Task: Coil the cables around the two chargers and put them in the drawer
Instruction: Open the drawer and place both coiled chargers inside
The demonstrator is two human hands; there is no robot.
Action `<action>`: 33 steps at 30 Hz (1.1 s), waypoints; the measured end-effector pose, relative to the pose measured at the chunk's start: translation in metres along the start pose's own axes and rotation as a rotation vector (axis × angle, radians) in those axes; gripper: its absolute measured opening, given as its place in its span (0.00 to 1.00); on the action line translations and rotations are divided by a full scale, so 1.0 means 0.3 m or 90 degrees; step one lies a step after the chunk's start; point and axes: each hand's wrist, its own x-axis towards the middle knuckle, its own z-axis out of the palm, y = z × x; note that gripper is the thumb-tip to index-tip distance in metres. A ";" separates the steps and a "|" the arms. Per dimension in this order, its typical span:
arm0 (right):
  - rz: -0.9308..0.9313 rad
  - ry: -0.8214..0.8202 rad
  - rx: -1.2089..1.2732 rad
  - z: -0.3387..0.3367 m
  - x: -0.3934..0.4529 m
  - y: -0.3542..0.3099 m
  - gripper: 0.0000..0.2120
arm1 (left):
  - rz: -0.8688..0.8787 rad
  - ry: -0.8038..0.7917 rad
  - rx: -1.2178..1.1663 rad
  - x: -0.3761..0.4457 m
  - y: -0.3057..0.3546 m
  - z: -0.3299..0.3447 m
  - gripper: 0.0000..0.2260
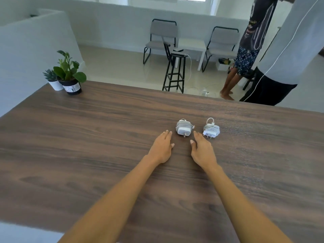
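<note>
Two white, boxy chargers sit side by side mid-counter, each bound in pale grey cable: the left charger (pixel 183 128) with thick prongs, the right charger (pixel 211 129) with thin blades. The left hand (pixel 162 149) and right hand (pixel 203 149) lie flat, fingers relaxed, holding nothing, flanking the left charger. Wood-grain counter (pixel 87 137) stretches wide around them; two potted plants (pixel 65 74) occupy its far-left corner.

2 bare forearms, no sleeves.
</note>
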 end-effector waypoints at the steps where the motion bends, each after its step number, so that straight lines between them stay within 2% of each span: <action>1: 0.001 -0.024 -0.032 -0.005 -0.020 -0.005 0.22 | 0.003 -0.008 0.046 -0.020 -0.004 0.002 0.25; 6: 0.048 -0.086 -0.108 -0.035 -0.154 -0.028 0.24 | -0.009 -0.041 0.138 -0.113 0.041 -0.015 0.25; 15: 0.076 -0.050 -0.223 -0.095 -0.494 -0.048 0.25 | 0.035 -0.074 0.155 -0.435 0.126 0.011 0.25; 19: 0.104 -0.035 -0.240 -0.108 -0.715 -0.081 0.25 | 0.051 -0.086 0.155 -0.649 0.106 0.032 0.26; 26: 0.161 -0.066 -0.261 -0.097 -1.086 -0.107 0.25 | 0.077 -0.113 0.170 -0.986 0.125 0.092 0.25; 30: 0.211 -0.095 -0.250 -0.082 -1.198 -0.078 0.26 | 0.109 -0.118 0.179 -1.121 0.173 0.175 0.25; 33: 0.243 -0.135 -0.239 -0.043 -1.265 -0.028 0.27 | 0.102 -0.165 0.184 -1.200 0.196 0.270 0.26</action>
